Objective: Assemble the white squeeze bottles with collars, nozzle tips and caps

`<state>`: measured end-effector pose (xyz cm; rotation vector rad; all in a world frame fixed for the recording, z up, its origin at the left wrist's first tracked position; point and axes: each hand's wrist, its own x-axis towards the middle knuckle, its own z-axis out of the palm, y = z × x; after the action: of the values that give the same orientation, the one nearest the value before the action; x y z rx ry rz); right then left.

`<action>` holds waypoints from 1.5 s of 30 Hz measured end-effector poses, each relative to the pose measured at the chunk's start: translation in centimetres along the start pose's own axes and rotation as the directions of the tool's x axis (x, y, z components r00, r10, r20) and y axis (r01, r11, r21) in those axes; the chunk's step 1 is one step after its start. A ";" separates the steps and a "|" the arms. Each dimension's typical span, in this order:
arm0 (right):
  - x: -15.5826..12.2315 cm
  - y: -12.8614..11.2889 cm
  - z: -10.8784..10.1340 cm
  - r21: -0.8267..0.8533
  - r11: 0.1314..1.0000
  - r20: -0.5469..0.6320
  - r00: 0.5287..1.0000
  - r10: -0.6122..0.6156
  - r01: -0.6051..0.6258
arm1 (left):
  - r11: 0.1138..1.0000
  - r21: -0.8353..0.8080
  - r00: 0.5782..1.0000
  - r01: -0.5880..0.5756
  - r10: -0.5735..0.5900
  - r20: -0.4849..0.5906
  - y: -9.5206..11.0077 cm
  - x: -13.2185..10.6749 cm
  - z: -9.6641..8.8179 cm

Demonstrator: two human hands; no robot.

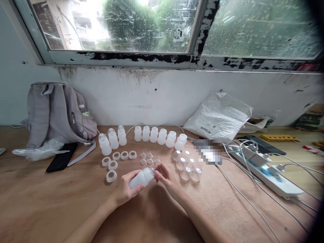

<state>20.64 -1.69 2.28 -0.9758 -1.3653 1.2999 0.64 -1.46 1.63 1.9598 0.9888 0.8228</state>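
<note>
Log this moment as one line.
left hand: holds bottle | right hand: fingers at its mouth | behind: row of bottles, rings, clear caps

Both forearms show bare up to the left hand [126,189] and right hand [165,178], likewise uncovered.

Wooden table [37,202], row of white bottles [154,134], rings [112,165], backpack [55,111], power strip [268,175], phone [62,161]

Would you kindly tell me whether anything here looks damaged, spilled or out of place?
Nothing is spilled: the bottles stand upright in a row. The window frame looks damaged, its paint flaked off in black patches, and the wall below is streaked with grime. White cables lie tangled by the power strip.
</note>
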 end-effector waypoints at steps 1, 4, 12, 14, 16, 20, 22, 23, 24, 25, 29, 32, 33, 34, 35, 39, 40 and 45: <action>-0.1 -0.4 0.1 0.072 0.997 0.046 0.999 0.003 -0.006 | 0.989 -0.129 0.998 0.067 -0.065 0.022 0.3 0.0 0.3; -0.3 -1.0 0.3 0.190 0.978 0.201 0.979 0.042 -0.081 | 0.859 -0.459 0.974 0.226 -0.186 0.130 0.9 0.0 1.2; -0.2 0.0 0.7 0.261 0.956 0.154 0.983 0.096 -0.134 | 0.602 -0.706 0.925 0.373 -0.301 0.232 1.3 -0.2 2.5; -0.4 0.0 0.9 0.335 0.928 0.185 0.977 0.103 -0.161 | 0.459 -0.768 0.893 0.448 -0.279 0.354 1.2 -0.5 2.6; -0.8 -0.1 1.2 0.396 0.893 0.248 0.961 0.121 -0.215 | 0.335 -0.778 0.847 0.531 -0.224 0.482 1.0 -0.9 2.7; -1.4 0.2 2.0 0.471 0.821 0.336 0.926 0.171 -0.323 | 0.189 -0.737 0.761 0.649 -0.165 0.628 0.8 -1.4 2.7; -1.6 0.3 2.5 0.478 0.822 0.300 0.937 0.180 -0.311 | 0.188 -0.724 0.748 0.663 -0.187 0.636 0.8 -1.4 2.7; -1.6 0.4 2.6 0.471 0.830 0.273 0.944 0.183 -0.297 | 0.220 -0.720 0.753 0.658 -0.202 0.626 0.9 -1.4 2.8; -1.7 0.4 2.8 0.461 0.840 0.246 0.951 0.189 -0.286 | 0.266 -0.719 0.766 0.643 -0.214 0.606 1.0 -1.3 2.8; -1.7 0.3 2.9 0.448 0.849 0.224 0.955 0.196 -0.280 | 0.319 -0.717 0.784 0.620 -0.222 0.579 1.1 -1.2 2.8; -1.8 0.0 3.1 0.407 0.871 0.187 0.958 0.217 -0.277 | 0.493 -0.680 0.836 0.543 -0.246 0.490 1.6 -1.1 2.9; -1.9 -0.3 3.2 0.408 0.876 0.171 0.964 0.204 -0.258 | 0.549 -0.647 0.845 0.529 -0.272 0.461 1.9 -1.1 2.9; -2.0 -0.3 3.2 0.409 0.877 0.163 0.966 0.201 -0.252 | 0.553 -0.642 0.844 0.531 -0.273 0.462 2.0 -1.1 2.9; -2.0 -0.4 3.2 0.409 0.879 0.155 0.968 0.198 -0.245 | 0.551 -0.642 0.843 0.532 -0.272 0.465 2.0 -1.2 2.9; -2.0 -0.4 3.2 0.408 0.881 0.146 0.970 0.195 -0.239 | 0.549 -0.643 0.841 0.534 -0.270 0.469 2.1 -1.2 2.9; -2.1 -0.4 3.2 0.404 0.886 0.147 0.972 0.183 -0.228 | 0.587 -0.628 0.855 0.512 -0.278 0.437 2.3 -1.2 3.0; -2.1 -0.5 3.2 0.404 0.888 0.145 0.974 0.174 -0.219 | 0.605 -0.619 0.862 0.501 -0.282 0.422 2.3 -1.3 3.1; -2.1 -0.4 3.2 0.355 0.925 0.076 0.991 0.114 -0.134 | 0.692 -0.576 0.895 0.434 -0.257 0.365 2.3 -1.2 3.5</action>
<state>17.98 -4.45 2.62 -0.7858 -1.0645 1.6151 3.62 -4.59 1.68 1.1815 0.7471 0.5616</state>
